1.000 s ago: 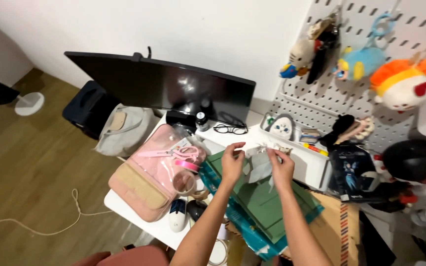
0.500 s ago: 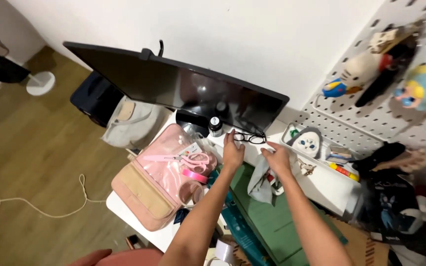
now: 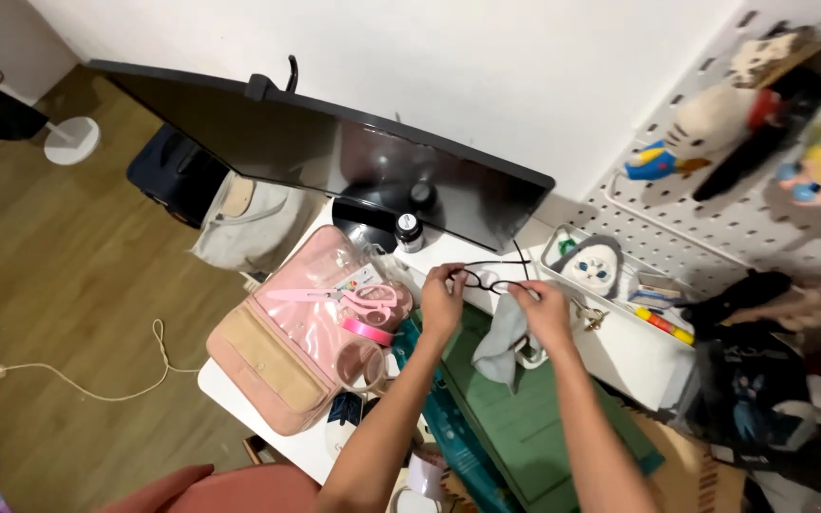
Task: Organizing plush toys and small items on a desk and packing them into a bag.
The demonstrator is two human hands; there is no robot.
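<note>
Here, glasses [image 3: 486, 281] held level, spanning both hands

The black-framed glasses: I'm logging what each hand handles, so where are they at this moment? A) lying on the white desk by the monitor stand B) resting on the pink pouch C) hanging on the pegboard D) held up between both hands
D: the black-framed glasses are lifted off the desk, with the left hand and the right hand each gripping one side; the right hand also holds a grey cloth.
</note>
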